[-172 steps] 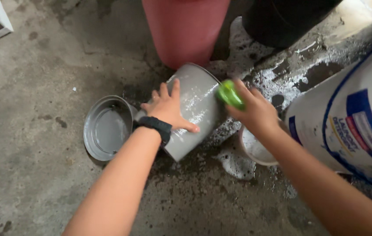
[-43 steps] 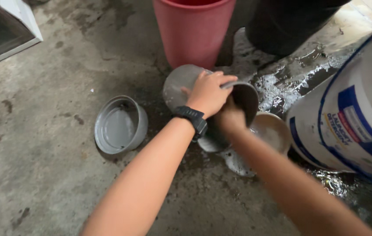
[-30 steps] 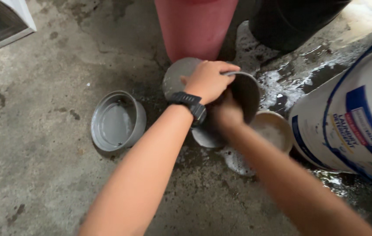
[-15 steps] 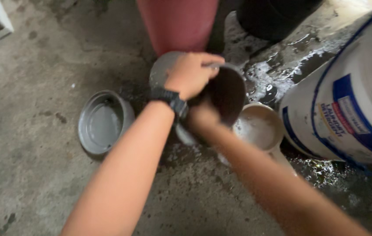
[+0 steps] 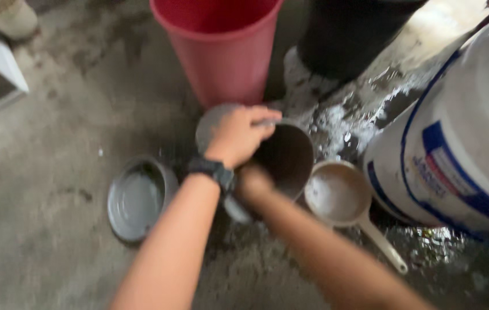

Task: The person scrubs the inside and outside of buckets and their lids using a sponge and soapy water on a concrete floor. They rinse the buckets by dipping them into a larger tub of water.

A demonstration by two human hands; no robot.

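Head view, one moment, blurred by motion.

Item 1: metal pot [image 5: 281, 161], tipped on its side on the wet concrete floor [image 5: 55, 172], mouth facing the camera, just in front of the red bucket [image 5: 224, 51]. Interior dark; no suds or residue can be made out.

Item 2: left hand [image 5: 238, 135], black wristwatch [image 5: 213, 171] on the wrist, fingers curled over the pot's upper rim, gripping it.

Item 3: right hand [image 5: 253, 179], at the pot's lower rim, partly inside the mouth. Too smeared to tell how the fingers are set or whether they hold anything.

Item 4: metal lid [image 5: 138, 198], lying hollow side up to the left of the pot, apart from it, untouched.

Item 5: long-handled dipper [image 5: 339, 195], lying just right of the pot, bowl upward, some water in it.

Item 6: white and blue drum [image 5: 462, 143], far right; dark bin [image 5: 353, 34] behind.

Progress, as judged: washing of the pot's inside appears under way; rinsing looks undone, lid still waiting.
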